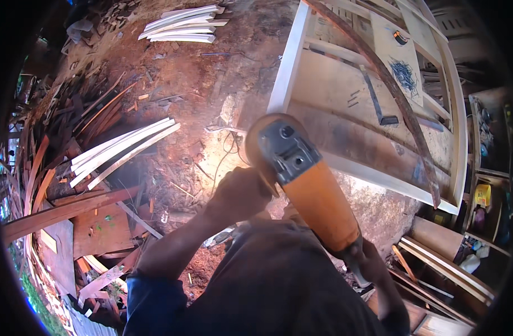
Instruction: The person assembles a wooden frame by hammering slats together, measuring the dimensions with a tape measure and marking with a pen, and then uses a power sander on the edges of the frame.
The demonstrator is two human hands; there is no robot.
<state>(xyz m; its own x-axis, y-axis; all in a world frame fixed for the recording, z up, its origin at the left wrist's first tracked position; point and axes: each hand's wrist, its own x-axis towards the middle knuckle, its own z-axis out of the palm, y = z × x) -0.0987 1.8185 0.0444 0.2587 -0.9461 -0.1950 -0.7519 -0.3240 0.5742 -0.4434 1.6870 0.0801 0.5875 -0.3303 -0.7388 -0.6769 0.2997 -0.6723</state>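
An orange angle grinder [322,204] with a dark metal head and a round disc [255,137] slants across the middle of the view. My right hand [371,262] is wrapped round its rear handle at the lower right. Beside the grinder's head, my left hand [240,192] is closed in a grip; the part it holds is hidden behind the fingers. The disc is over the near left corner of a pale wooden frame [374,182], where I cannot tell if it touches. Inside the frame lie a wooden panel [323,78] and a dark hammer [374,98].
A curved brown stick [399,95] crosses the frame. Nails [403,77] and a tape measure [400,37] lie on a board. Pale strips [125,150] and another stack [183,25] rest on reddish ground. Scrap wood [102,229] fills the left; shelves [491,173] stand at right.
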